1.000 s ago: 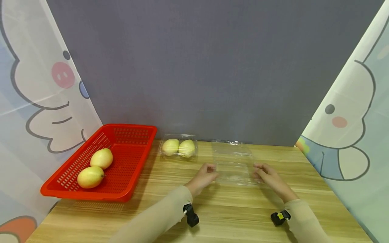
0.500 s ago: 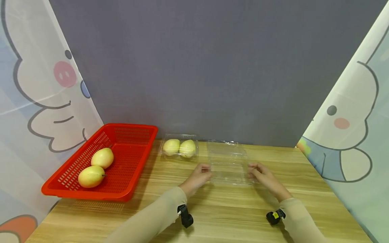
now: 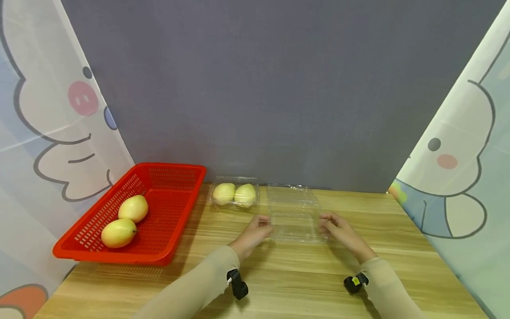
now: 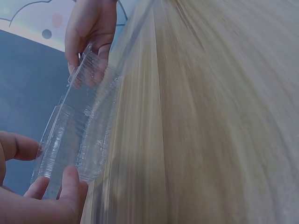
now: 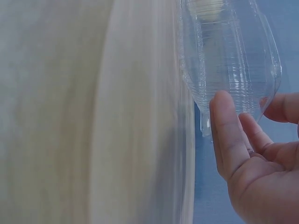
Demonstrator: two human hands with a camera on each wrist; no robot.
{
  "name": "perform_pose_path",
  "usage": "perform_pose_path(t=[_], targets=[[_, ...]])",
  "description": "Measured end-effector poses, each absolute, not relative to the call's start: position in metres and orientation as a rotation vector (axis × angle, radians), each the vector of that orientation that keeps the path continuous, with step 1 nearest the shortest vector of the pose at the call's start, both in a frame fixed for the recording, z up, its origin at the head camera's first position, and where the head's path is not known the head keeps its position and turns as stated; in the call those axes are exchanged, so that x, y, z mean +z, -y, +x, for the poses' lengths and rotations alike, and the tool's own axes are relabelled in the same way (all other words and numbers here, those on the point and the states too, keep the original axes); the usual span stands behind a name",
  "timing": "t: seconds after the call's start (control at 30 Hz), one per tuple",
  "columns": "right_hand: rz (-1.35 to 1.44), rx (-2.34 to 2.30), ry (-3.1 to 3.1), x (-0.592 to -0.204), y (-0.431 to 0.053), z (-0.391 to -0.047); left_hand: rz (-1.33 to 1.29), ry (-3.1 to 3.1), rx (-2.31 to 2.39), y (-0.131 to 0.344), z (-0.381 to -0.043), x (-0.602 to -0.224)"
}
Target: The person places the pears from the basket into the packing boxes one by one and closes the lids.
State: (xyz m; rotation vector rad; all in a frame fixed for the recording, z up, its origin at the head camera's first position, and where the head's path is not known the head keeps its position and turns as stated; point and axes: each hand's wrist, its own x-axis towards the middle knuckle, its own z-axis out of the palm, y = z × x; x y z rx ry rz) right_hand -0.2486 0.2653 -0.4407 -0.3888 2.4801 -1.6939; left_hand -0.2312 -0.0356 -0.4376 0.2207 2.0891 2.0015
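Note:
An open clear plastic clamshell container (image 3: 294, 226) lies on the wooden table in the head view, its lid tipped back against the grey wall. My left hand (image 3: 252, 234) grips its left side, and my right hand (image 3: 343, 232) grips the right one. Thumb and fingers meet the container (image 4: 86, 126) at its rim and wall in the left wrist view. Seen from the right wrist, the thumb touches the rim of the container (image 5: 233, 60) while the fingers lie along its outer wall. Nothing can be seen inside it.
Left of it, a second clamshell box (image 3: 235, 179) holds two yellow-green pears (image 3: 245, 195). A red plastic basket (image 3: 169, 252) at the table's left holds two more pears (image 3: 118, 232). The grey wall (image 3: 255, 88) borders the table's back edge.
Both hands have slid the open clamshell container leftward, closer to the box with pears. The basket and the filled box have stayed in place.

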Motion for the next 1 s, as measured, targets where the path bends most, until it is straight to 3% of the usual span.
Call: perform_pose_path(t=[1.0], targets=[[-0.373,-1.663,-2.354,-0.438,-0.263,-0.255,0.225,-2.082,1.937,0.047,-0.230,-0.440]])
